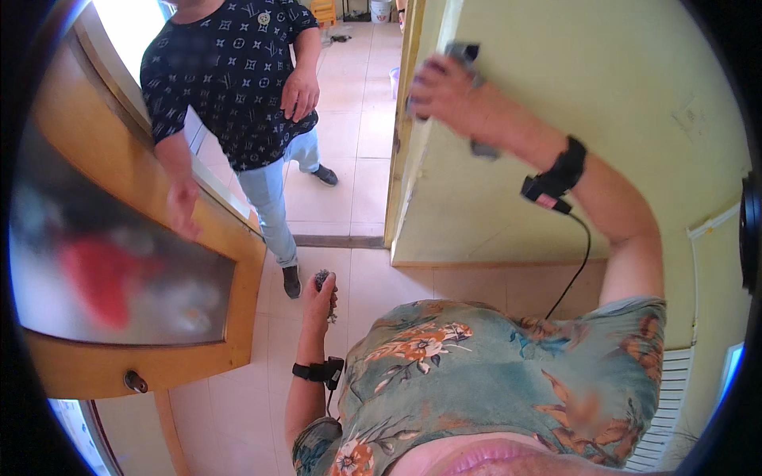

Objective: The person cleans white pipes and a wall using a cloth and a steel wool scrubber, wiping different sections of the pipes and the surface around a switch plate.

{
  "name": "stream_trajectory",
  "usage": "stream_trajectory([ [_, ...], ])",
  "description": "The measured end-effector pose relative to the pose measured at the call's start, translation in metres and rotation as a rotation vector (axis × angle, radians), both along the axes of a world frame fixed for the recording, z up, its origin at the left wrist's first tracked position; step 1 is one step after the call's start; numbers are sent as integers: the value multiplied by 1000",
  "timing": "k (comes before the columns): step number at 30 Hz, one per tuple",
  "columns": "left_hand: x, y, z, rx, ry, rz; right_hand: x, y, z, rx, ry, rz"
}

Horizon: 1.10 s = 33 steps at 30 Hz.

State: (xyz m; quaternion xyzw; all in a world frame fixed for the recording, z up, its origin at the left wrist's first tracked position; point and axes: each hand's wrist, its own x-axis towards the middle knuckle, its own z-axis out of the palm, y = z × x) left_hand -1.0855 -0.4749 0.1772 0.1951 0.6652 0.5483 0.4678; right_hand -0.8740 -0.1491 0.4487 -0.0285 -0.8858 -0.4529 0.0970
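My right hand (446,92) is raised to the pale yellow wall (536,208) beside the wooden door frame (402,149). Its fingers close around a grey cloth (463,52), which spreads out past both sides of the hand. Motion blur softens the hand and cloth, and whether the cloth presses on the wall is hard to tell. Lower and to the left, my left hand (315,294) grips a steel wool scourer (322,278), partly hidden by the fingers. Black straps with cabled modules circle both wrists.
Another person (232,83) in a dark patterned shirt stands in the doorway at left, one hand near the wooden door (241,309). This door has a frosted glass panel (166,279) and a knob (136,382). Beyond are a white bucket (380,12) and yellow stool (323,12).
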Motion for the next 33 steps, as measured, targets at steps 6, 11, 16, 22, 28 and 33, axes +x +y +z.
stream_trajectory([
  [6, 19, 23, 0, -87, -39, -70, 22, -5, 186, 378, 466, -200],
  [11, 3, 0, 28, -88, -23, -54, -29, -19, 127, 189, 558, 197],
  [16, 6, 12, 43, 56, -55, -133, 2, -42, 24, -42, 431, 186],
  [22, 12, 11, 65, 159, -105, -147, 39, -41, 63, 44, 647, 191],
  [28, 21, 17, 73, 289, 8, -290, 83, -68, 99, 8, 872, 36],
  [33, 23, 17, 79, 384, 43, -306, 78, -81, 92, 4, 879, -22],
])
